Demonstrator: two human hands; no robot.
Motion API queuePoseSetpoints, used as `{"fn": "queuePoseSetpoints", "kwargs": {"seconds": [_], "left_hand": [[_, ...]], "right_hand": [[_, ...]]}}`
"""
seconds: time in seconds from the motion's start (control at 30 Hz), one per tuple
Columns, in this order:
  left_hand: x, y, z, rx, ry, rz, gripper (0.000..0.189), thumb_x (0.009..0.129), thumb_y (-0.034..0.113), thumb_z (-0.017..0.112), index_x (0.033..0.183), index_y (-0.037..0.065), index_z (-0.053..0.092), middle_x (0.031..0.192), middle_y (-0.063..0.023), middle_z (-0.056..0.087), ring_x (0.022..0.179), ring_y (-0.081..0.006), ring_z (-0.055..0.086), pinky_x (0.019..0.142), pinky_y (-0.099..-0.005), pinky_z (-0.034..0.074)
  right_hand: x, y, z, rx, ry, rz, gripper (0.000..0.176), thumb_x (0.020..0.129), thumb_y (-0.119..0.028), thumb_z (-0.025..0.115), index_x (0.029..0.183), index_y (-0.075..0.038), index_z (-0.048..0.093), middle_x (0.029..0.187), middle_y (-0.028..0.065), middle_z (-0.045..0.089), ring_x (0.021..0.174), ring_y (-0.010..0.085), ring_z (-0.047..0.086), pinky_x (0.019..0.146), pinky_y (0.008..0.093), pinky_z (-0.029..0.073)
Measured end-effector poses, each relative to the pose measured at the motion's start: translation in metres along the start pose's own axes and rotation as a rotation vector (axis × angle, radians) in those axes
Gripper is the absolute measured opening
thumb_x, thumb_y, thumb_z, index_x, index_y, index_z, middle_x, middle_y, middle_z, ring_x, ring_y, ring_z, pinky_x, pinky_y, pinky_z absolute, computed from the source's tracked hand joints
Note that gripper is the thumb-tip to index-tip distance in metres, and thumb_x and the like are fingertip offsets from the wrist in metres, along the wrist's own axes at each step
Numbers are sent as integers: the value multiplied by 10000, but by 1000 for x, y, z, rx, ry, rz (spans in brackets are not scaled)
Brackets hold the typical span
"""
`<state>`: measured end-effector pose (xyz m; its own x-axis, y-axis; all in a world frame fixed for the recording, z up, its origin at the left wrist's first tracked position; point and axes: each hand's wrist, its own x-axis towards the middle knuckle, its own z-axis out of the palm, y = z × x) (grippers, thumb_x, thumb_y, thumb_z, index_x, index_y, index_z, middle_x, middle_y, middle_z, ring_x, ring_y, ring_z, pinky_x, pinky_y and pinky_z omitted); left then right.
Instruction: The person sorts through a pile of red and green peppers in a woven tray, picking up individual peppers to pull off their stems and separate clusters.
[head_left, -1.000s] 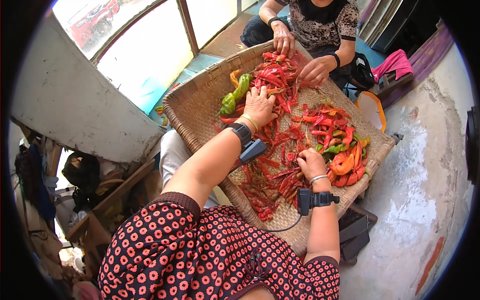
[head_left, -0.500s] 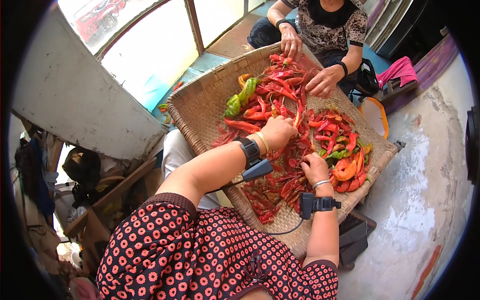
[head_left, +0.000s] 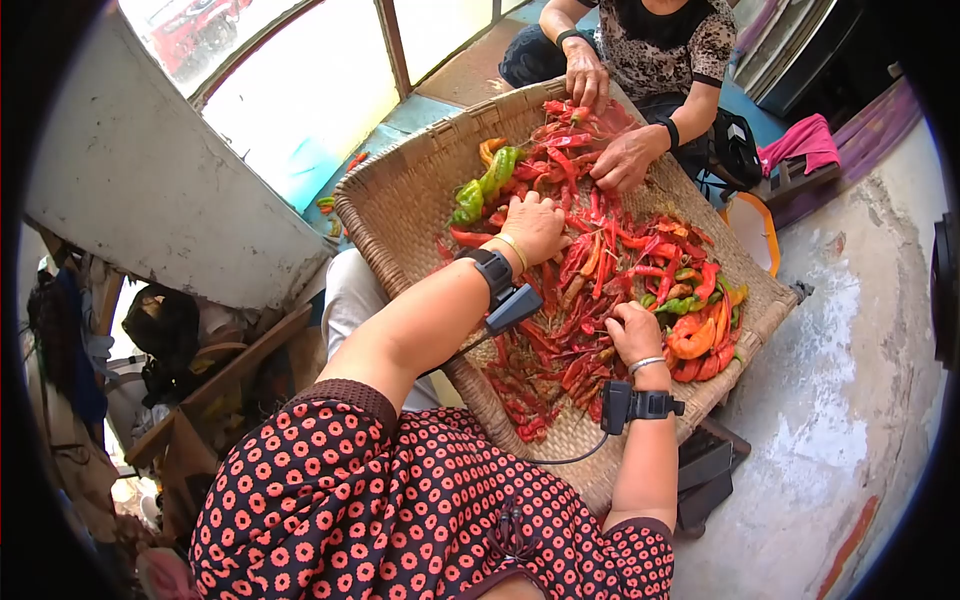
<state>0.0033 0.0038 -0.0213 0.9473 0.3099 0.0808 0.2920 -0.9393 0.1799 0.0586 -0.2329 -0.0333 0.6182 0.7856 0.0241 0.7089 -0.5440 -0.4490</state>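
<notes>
A large woven basket tray (head_left: pixel 385 215) holds piles of red peppers (head_left: pixel 580 370). My left hand (head_left: pixel 535 228) rests on the red peppers at the middle left, its fingers bent down among them; what they grip is hidden. Close to the right-hand pile, my right hand (head_left: pixel 635 332) has its fingers curled together, and anything between them is too small to make out. Orange peppers (head_left: pixel 692 338) lie just right of it. Two green peppers (head_left: pixel 484 188) lie above my left hand.
Across the tray a co-worker (head_left: pixel 665 50) has both hands on the far peppers. A yellow-rimmed container (head_left: pixel 752 230) stands right of the tray, near a pink cloth (head_left: pixel 798 145). A dark box (head_left: pixel 705 470) sits below the tray's right edge.
My left hand has moved up and slightly left over the peppers. My right hand has barely moved. The co-worker's hand nearer the right has shifted left onto the pile.
</notes>
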Motion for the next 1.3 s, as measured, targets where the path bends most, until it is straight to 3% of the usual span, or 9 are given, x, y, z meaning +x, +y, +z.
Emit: {"fn": "queuePoseSetpoints", "kwargs": {"seconds": [0.37, 0.53, 0.63, 0.7, 0.8, 0.87, 1.13, 1.23, 1.3], "left_hand": [[-18, 15, -29, 103, -354, 215, 169, 662, 189, 628, 795, 86, 642, 777, -75, 634, 755, -247, 607, 701, -475, 377], [-10, 0, -25, 262, -15, 80, 160, 740, 202, 601, 836, 79, 634, 853, -79, 609, 845, -251, 583, 789, -464, 390], [-8, 15, -25, -13, 12, 125, 228, 745, 270, 613, 857, 71, 625, 917, -91, 594, 872, -266, 574, 761, -407, 447], [-14, 32, -27, -124, -181, 138, 309, 738, 334, 622, 868, 52, 617, 907, -112, 584, 898, -291, 564, 706, -406, 475], [-21, 46, -10, -134, -171, 211, 263, 753, 286, 593, 916, 81, 615, 914, -97, 564, 914, -273, 553, 725, -389, 470], [-22, 49, 1, -9, 34, 451, 234, 763, 227, 549, 962, 119, 608, 927, -74, 541, 942, -250, 532, 755, -369, 459], [-15, 46, 4, 71, -34, 593, 196, 731, 153, 542, 899, 141, 644, 873, -46, 527, 914, -214, 527, 743, -325, 462], [-12, 37, -5, -188, 100, 637, 147, 717, 105, 580, 841, 111, 659, 807, -61, 557, 821, -218, 565, 700, -308, 476], [-5, 33, -14, -742, 90, 523, 129, 720, 74, 610, 840, 83, 656, 747, -79, 587, 702, -191, 583, 641, -294, 480]], "right_hand": [[0, 5, 3, 26, 15, -13, 138, 714, -161, 614, 742, -33, 570, 767, 143, 539, 759, 333, 545, 665, 410, 442], [-1, 3, 1, 22, 63, -10, 129, 731, -163, 589, 762, -39, 570, 763, 139, 546, 747, 335, 548, 656, 411, 441], [1, 5, 4, 45, 143, 1, 122, 736, -157, 581, 767, -39, 572, 763, 138, 551, 735, 336, 551, 643, 412, 442], [2, 5, 4, 51, 204, -6, 115, 737, -150, 579, 770, -39, 574, 762, 138, 553, 729, 336, 552, 635, 412, 442], [3, 0, 2, 60, 293, 4, 92, 734, -98, 582, 808, -45, 572, 789, 132, 552, 716, 329, 557, 629, 385, 451], [3, -7, -2, 117, 318, 20, 108, 732, -97, 586, 827, -48, 574, 803, 132, 554, 719, 326, 559, 632, 383, 452], [4, 0, 3, 84, 322, -19, 154, 735, -106, 592, 881, -59, 592, 831, 132, 564, 732, 303, 569, 638, 358, 457], [3, 1, 1, 85, 339, -39, 123, 736, -114, 596, 847, -60, 596, 797, 124, 558, 716, 301, 564, 627, 354, 452], [4, 3, -2, 129, 350, -29, 101, 734, -119, 602, 817, -62, 597, 766, 117, 551, 706, 307, 556, 618, 364, 446]]}}
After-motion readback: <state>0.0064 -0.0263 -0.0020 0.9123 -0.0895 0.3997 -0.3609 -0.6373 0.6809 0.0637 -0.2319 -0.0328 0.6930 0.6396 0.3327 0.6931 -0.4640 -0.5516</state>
